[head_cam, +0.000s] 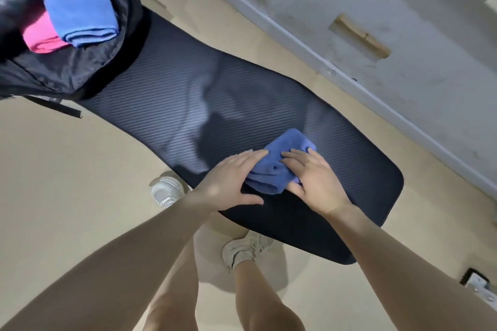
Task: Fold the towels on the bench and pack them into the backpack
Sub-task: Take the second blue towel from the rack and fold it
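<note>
1. We press the left hand [230,180] and right hand [312,180], fingers straight, on the folded blue towel [277,166] lying on the bench [166,94].
2. The open backpack [80,72] at the bench's far end holds a blue towel [80,5] and a pink towel [40,35].

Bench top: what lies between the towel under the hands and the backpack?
In the head view, only bare ribbed bench padding lies between the folded blue towel and the open backpack; no other towel lies there.

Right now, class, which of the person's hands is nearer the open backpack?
Left. The left hand presses the backpack-side edge of the folded blue towel; the right hand lies on its far side, further from the backpack.
</note>
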Motion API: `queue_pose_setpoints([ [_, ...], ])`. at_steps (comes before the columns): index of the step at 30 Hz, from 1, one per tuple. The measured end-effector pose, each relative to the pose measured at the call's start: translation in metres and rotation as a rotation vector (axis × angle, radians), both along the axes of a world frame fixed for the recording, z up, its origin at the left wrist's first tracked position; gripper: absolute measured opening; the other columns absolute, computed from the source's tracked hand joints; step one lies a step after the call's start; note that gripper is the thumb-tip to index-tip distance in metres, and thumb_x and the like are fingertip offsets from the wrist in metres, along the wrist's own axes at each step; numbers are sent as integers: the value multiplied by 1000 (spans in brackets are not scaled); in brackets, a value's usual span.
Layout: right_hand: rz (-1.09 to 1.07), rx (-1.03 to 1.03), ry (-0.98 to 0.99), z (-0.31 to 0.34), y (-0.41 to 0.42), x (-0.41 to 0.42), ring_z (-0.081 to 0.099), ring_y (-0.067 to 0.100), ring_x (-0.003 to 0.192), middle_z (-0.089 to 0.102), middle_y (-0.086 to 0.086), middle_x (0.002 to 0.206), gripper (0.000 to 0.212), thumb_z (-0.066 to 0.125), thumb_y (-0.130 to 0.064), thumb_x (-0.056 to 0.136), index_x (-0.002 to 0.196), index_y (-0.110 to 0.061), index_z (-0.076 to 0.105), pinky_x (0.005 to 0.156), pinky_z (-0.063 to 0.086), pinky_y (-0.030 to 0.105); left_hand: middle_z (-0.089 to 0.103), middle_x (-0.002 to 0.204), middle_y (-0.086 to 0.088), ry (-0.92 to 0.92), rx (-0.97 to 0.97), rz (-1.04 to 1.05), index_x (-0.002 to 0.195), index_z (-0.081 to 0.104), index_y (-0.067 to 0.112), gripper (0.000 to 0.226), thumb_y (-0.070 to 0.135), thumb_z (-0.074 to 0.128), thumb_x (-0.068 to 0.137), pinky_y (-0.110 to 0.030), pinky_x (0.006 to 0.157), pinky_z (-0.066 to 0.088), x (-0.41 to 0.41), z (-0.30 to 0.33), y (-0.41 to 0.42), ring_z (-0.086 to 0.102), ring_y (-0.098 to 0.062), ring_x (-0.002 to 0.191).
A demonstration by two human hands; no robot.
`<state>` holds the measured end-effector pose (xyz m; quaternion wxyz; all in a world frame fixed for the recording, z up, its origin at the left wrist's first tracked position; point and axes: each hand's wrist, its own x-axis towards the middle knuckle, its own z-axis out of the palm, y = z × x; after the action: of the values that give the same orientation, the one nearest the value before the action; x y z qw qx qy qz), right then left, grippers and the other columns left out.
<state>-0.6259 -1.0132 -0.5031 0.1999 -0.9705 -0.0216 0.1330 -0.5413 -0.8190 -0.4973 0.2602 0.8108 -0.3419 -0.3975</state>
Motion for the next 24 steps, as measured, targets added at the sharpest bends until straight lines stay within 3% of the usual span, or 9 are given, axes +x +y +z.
queue_pose_setpoints([
  [2, -176, 255, 98, 32, 16, 8, 64, 15, 91, 69, 2, 95, 46, 46, -47, 78, 100, -10, 64, 85, 38, 21, 42, 139, 7, 41, -63, 120, 143, 25, 22, 90, 36, 77, 70, -16, 98, 32, 10, 27, 8, 41, -7, 125],
  [4, -353, 491, 164, 64, 38, 23, 55, 0, 63, 59, -9, 67, 35, 50, -50, 80, 83, -16, 58, 59, 37, 12, 50, 128, 7, 89, -100, 232, 135, 34, 22, 78, 33, 77, 71, -20, 91, 42, 25, 54, 20, 51, -8, 113],
  [6, -448, 615, 191, 85, 63, 45, 53, -3, 56, 51, -12, 58, 22, 56, -37, 88, 72, -23, 50, 51, 37, 9, 57, 111, 11, 139, -121, 350, 125, 43, 23, 63, 28, 76, 72, -17, 82, 46, 43, 77, 38, 56, -4, 98],
  [10, -441, 810, 295, 116, 108, 105, 55, -10, 73, 59, -15, 83, 5, 55, -29, 91, 87, -29, 53, 65, 43, 11, 59, 89, 17, 195, -184, 595, 103, 50, 30, 37, 24, 74, 76, -5, 67, 41, 81, 113, 92, 54, 12, 74],
  [14, -297, 867, 368, 142, 157, 162, 59, -1, 98, 60, -16, 110, 38, 65, -38, 83, 116, -27, 51, 80, 50, 17, 61, 89, 6, 193, -166, 759, 95, 53, 32, 24, 41, 57, 73, -14, 67, 40, 127, 136, 150, 52, -4, 75],
  [17, -291, 868, 339, 147, 198, 206, 59, -1, 94, 61, -16, 105, 33, 62, -32, 86, 117, -24, 51, 75, 46, 17, 59, 100, 4, 74, -160, 765, 106, 54, 24, 29, 40, 52, 81, -14, 76, 40, 165, 142, 188, 53, -8, 88],
  [20, -376, 905, 317, 145, 233, 249, 59, -7, 85, 61, -17, 98, 26, 61, -30, 88, 112, -25, 52, 69, 45, 11, 55, 115, -3, -41, -114, 849, 123, 50, 14, 31, 26, 46, 95, -23, 90, 38, 208, 133, 223, 52, -16, 103],
  [22, -458, 920, 295, 137, 248, 273, 60, 5, 90, 62, -11, 98, 22, 60, -28, 88, 108, -22, 53, 74, 48, 20, 56, 115, -7, -108, -70, 871, 124, 49, 10, 30, 21, 44, 96, -23, 90, 37, 237, 125, 241, 53, -20, 104],
  [24, -548, 925, 298, 127, 258, 296, 59, 15, 92, 61, -6, 97, 16, 59, -28, 89, 102, -21, 53, 79, 48, 28, 55, 118, -10, -223, 69, 803, 128, 46, 11, 36, 21, 47, 93, -35, 94, 40, 263, 110, 255, 53, -27, 108],
])
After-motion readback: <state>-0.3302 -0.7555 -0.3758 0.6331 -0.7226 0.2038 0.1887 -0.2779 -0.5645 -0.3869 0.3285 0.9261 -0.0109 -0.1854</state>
